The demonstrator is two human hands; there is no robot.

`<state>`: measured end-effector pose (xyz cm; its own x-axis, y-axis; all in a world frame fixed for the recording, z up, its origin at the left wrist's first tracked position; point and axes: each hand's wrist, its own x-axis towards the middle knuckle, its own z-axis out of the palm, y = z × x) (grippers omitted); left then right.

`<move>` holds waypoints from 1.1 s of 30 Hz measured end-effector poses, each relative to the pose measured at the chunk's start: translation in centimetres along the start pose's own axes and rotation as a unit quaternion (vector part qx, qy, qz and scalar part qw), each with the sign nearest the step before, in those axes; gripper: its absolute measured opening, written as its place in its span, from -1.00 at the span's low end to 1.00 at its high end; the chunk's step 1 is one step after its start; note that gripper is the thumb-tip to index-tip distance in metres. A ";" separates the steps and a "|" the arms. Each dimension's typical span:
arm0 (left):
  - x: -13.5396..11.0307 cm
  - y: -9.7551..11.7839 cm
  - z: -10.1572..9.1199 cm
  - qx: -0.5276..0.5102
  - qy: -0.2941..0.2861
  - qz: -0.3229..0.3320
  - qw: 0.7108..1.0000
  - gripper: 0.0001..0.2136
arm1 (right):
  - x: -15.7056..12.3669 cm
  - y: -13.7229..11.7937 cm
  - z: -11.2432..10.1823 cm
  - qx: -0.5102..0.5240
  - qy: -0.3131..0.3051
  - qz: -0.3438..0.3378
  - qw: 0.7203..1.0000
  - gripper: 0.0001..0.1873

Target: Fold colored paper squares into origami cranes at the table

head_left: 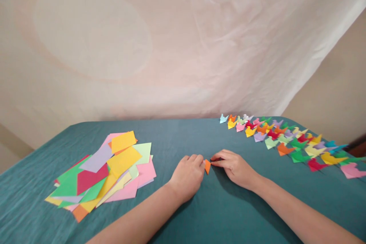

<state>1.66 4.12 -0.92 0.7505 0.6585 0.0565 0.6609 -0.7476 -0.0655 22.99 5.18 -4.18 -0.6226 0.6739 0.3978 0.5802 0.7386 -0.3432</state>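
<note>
Between my two hands is a small folded piece of orange paper [207,167], kite-like in outline, just above or on the teal cloth. My left hand [188,175] is closed on its left side, the fingers curled and partly covering it. From the right, my right hand [233,167] reaches in with thumb and fingertips pinched together at the paper's right edge. Whether those fingertips grip the paper or only touch it, I cannot tell for certain.
A loose pile of coloured paper sheets [122,164] lies to the left. Rows of small folded paper birds [284,149] stand along the right side. The teal tablecloth [183,137] covers the table, and a pale hanging sheet [177,45] rises behind its far edge.
</note>
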 end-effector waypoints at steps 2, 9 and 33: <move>0.0 0.2 0.0 0.004 0.000 -0.003 1.000 -0.74 | 0.0 0.0 0.0 -0.010 0.002 -0.006 1.000 -0.59; -0.1 0.3 0.2 0.007 0.001 -0.013 1.000 -0.76 | -0.1 -0.1 0.1 -0.026 0.018 -0.014 0.999 -0.58; 0.0 -0.3 0.9 -0.038 0.038 -0.018 0.998 -0.78 | 0.4 -2.5 0.5 0.010 -0.003 0.036 0.999 -0.60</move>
<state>1.49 4.39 -1.76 0.7216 0.6793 0.1337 0.6841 -0.7293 0.0128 21.01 3.56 -3.61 -0.5822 0.7259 0.3662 0.6134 0.6878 -0.3881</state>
